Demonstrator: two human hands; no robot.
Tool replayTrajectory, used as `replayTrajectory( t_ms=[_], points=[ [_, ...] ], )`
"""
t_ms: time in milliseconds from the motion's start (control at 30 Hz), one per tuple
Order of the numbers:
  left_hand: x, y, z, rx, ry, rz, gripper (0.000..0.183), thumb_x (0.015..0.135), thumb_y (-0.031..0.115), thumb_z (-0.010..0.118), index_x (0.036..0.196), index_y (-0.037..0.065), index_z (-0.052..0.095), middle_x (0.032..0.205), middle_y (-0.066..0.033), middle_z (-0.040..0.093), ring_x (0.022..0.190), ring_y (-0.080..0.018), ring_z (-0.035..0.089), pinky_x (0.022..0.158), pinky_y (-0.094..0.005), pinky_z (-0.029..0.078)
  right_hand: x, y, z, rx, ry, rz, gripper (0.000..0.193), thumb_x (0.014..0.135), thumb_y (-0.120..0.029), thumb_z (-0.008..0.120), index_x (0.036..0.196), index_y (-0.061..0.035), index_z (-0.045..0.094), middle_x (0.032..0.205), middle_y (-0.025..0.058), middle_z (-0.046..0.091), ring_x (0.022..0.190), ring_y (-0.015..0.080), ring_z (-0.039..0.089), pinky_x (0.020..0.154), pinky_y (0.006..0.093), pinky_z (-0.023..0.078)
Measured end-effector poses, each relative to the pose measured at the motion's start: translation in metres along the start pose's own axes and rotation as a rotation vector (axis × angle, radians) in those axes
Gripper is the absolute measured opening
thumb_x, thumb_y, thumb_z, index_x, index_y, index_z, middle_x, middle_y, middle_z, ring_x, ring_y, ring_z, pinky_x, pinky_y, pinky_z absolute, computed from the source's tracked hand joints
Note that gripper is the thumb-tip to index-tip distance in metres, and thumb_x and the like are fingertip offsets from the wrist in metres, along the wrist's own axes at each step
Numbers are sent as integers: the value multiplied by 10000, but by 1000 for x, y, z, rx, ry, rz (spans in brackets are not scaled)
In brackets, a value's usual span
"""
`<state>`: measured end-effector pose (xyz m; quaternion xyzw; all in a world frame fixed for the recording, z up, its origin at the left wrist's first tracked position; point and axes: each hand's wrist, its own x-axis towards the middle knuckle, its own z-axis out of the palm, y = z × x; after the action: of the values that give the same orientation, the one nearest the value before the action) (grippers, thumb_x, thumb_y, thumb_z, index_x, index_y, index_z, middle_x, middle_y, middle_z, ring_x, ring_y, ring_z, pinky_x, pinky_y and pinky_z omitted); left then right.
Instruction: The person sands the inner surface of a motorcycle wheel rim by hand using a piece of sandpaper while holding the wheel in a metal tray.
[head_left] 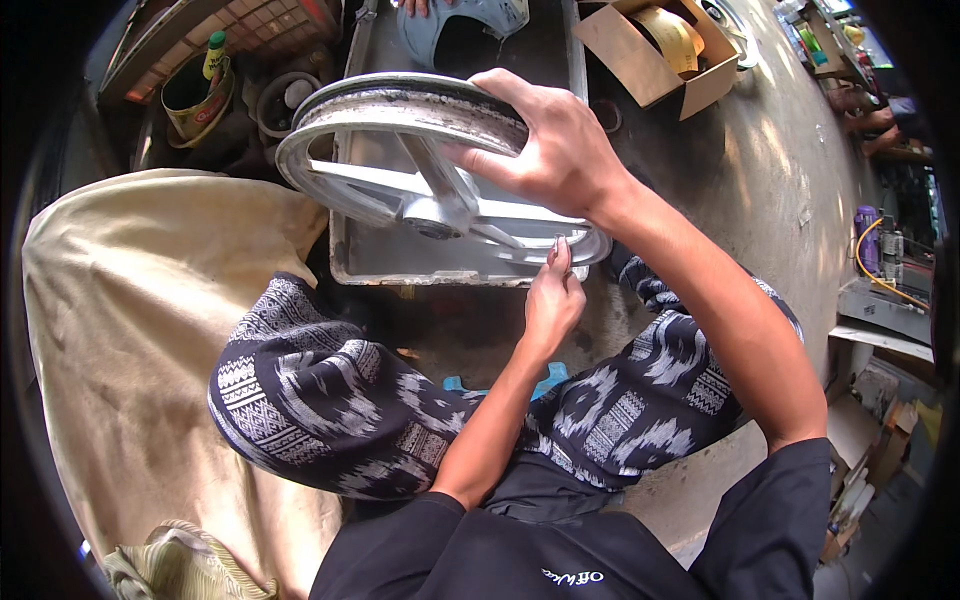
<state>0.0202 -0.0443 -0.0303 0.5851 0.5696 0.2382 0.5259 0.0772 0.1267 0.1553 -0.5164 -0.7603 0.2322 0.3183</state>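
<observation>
A silver spoked motorcycle wheel rim [340,176] is held tilted above a grey rectangular tub [362,262]. Dark grime marks the channel round its outer edge. My right hand [555,140] grips the far right part of the rim, its fingers over the outer edge and its thumb toward the spokes. Lower down, my left hand [556,302] is closed on the near right edge of the rim, the thumb pointing up; its fingers are partly hidden. The tub's floor looks wet and grey.
Across the tub, another person's hand [428,5] rests on a curved grey-blue part [480,18]. A cardboard box [640,60] stands far right. At far left are a yellow bucket [197,112] and a crate [265,40]. Beige cloth [150,300] drapes at my left.
</observation>
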Motion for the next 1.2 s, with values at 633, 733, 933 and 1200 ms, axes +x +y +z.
replayTrajectory(
  t_ms=[633, 733, 933, 1200],
  points=[
    [6, 4, -12, -116, -128, -123, 607, 936, 57, 478, 1539, -6, 471, 1554, -282, 488, 1508, -351, 411, 1224, -394, 367, -2, -5, 4, -51, 17, -41, 596, 785, -404, 794, 1244, -51, 658, 976, 210, 760, 894, 362, 759, 838, 442, 586],
    [17, -21, -4, -136, -22, -42, 608, 936, 53, 458, 1542, 5, 475, 1512, -300, 514, 1461, -379, 463, 1196, -411, 383, 7, -9, 4, -28, 10, -57, 584, 788, -405, 793, 1232, -49, 665, 967, 215, 759, 885, 365, 758, 836, 444, 587],
    [7, 12, -15, -42, -88, -131, 618, 927, 67, 487, 1540, 136, 525, 1464, -266, 576, 1345, -411, 568, 1126, -461, 456, 0, -3, 2, -60, 34, -52, 583, 797, -416, 798, 1218, -34, 672, 966, 212, 762, 883, 360, 759, 827, 435, 588],
    [7, 5, -6, 57, -47, -78, 640, 914, 74, 512, 1554, 93, 487, 1415, -311, 591, 1299, -451, 588, 1093, -496, 482, 0, -10, 3, -23, -36, 46, 656, 751, -466, 756, 1258, -61, 662, 1034, 208, 764, 965, 378, 744, 899, 471, 569]
  ],
)
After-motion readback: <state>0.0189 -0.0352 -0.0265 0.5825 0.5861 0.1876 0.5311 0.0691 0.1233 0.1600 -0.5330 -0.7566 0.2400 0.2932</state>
